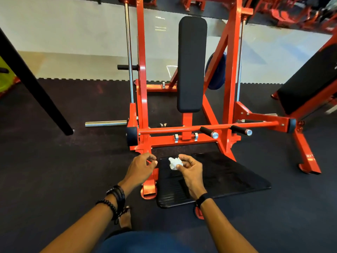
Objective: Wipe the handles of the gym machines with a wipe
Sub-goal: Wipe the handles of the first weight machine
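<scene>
Currently the right hand (191, 168) pinches the crumpled wipe (174, 163); the left hand (141, 168) hangs loosely curled, holding nothing. Nearest handle (208, 132) lies ahead-right, nearer the right hand, pointing toward the person.

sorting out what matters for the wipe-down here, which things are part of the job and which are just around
Part of the job:
- crumpled white wipe, pinched in the right hand
- two black handle grips on the orange machine
- left hand, holding nothing

Just around:
- black back pad
- black footplate
- blue weight plate
- chrome plate peg
</scene>
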`<action>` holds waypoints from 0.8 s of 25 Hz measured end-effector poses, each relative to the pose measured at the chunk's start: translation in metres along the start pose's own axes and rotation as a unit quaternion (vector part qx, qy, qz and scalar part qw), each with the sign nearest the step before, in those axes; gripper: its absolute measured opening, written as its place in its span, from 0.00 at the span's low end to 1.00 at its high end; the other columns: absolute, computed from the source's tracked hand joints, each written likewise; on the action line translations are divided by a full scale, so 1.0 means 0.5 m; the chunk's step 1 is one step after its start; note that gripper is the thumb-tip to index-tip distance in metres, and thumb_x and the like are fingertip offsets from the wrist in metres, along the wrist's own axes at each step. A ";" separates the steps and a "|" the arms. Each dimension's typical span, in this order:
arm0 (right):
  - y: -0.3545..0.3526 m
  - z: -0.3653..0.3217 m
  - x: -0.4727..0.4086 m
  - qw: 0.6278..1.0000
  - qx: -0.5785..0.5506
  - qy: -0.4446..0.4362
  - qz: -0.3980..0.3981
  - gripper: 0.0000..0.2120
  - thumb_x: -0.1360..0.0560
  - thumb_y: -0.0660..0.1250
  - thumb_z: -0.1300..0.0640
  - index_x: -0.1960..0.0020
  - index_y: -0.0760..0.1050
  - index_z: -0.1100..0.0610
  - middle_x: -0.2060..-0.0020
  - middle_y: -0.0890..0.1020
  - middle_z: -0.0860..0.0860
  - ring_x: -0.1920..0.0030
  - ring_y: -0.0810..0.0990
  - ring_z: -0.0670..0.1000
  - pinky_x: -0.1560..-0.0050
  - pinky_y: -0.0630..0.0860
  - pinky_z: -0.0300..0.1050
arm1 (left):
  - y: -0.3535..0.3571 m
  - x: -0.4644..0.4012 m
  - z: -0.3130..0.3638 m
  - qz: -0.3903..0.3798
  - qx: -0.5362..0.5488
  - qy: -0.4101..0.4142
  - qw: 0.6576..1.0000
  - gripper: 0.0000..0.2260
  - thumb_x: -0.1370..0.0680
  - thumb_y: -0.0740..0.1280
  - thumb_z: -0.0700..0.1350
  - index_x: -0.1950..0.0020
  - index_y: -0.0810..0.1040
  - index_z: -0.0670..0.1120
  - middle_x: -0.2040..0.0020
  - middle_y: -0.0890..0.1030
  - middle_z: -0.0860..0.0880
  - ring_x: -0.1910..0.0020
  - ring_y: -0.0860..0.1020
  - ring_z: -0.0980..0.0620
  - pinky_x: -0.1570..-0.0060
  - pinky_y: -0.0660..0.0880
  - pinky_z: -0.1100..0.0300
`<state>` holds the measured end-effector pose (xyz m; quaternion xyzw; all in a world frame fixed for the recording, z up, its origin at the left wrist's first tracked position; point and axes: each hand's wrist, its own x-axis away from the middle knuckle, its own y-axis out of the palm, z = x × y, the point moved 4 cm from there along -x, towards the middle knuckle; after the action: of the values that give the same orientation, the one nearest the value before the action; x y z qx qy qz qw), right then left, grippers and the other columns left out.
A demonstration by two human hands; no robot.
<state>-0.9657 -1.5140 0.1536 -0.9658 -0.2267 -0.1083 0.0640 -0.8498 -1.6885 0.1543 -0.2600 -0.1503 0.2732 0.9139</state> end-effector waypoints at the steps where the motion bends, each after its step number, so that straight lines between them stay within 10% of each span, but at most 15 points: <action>1: 0.017 -0.005 -0.023 1.000 0.011 0.001 0.009 0.16 0.29 0.72 0.73 0.51 0.82 0.53 0.52 0.86 0.54 0.50 0.85 0.52 0.49 0.80 0.44 | -0.017 -0.025 -0.004 0.002 0.006 0.000 1.000 0.04 0.24 0.71 0.45 0.54 0.80 0.54 0.56 0.83 0.56 0.56 0.81 0.58 0.50 0.79 0.54; 7: 0.139 -0.047 -0.113 1.000 -0.012 0.012 0.021 0.04 0.28 0.73 0.68 0.56 0.82 0.61 0.57 0.86 0.56 0.54 0.83 0.52 0.53 0.78 0.45 | -0.126 -0.161 -0.045 0.017 -0.020 0.000 1.000 0.04 0.24 0.71 0.44 0.51 0.82 0.49 0.52 0.84 0.53 0.52 0.81 0.53 0.47 0.78 0.54; 20: 0.190 -0.085 -0.323 0.993 -0.104 0.040 0.048 0.11 0.26 0.65 0.76 0.58 0.80 0.63 0.61 0.83 0.56 0.57 0.83 0.57 0.60 0.83 0.43 | -0.154 -0.347 -0.075 0.041 -0.095 -0.026 0.994 0.04 0.25 0.69 0.43 0.51 0.81 0.49 0.51 0.82 0.50 0.47 0.79 0.47 0.44 0.75 0.49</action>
<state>-1.0714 -1.6742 0.1493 -0.9719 -0.1647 -0.1668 -0.0229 -0.9417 -1.8585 0.1436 -0.3448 -0.1884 0.3014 0.8687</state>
